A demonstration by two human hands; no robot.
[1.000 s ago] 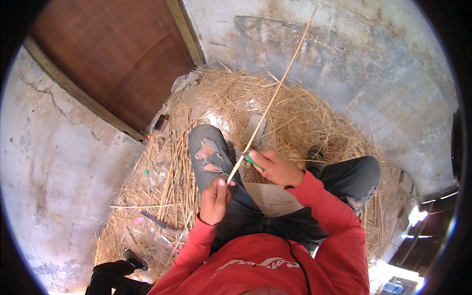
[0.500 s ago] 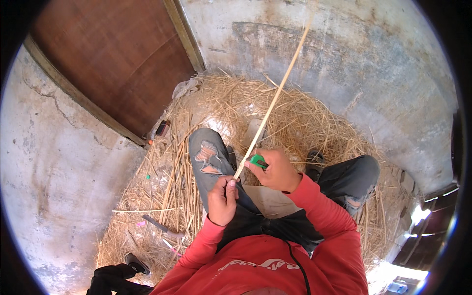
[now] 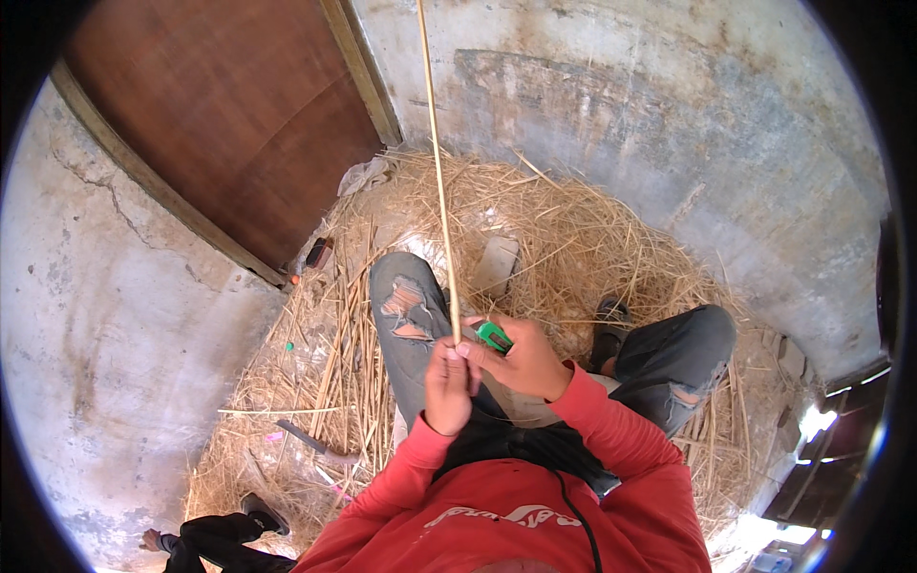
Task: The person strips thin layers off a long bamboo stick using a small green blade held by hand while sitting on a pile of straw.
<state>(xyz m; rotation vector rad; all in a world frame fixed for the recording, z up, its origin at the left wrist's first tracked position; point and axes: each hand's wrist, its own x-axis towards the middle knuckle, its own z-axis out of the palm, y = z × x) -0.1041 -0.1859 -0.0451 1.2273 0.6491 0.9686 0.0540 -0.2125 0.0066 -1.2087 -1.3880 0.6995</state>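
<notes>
A long, thin bamboo strip rises away from me, its far end passing out of the picture at the top. My left hand pinches the near end above my left thigh. In my right hand is a green utility knife; I cannot make out its blade. The thumb and fingertips of that hand meet the strip's near end, close beside the left fingers.
Straw and bamboo shavings cover the floor around my legs. A flat block lies ahead, and a curved dark tool at left. A plastered wall and brown door stand beyond. Another person's leg shows lower left.
The strip has swung left and now stands nearly upright in view. My left hand has shifted slightly right, and the right hand with the knife has come down closer to it.
</notes>
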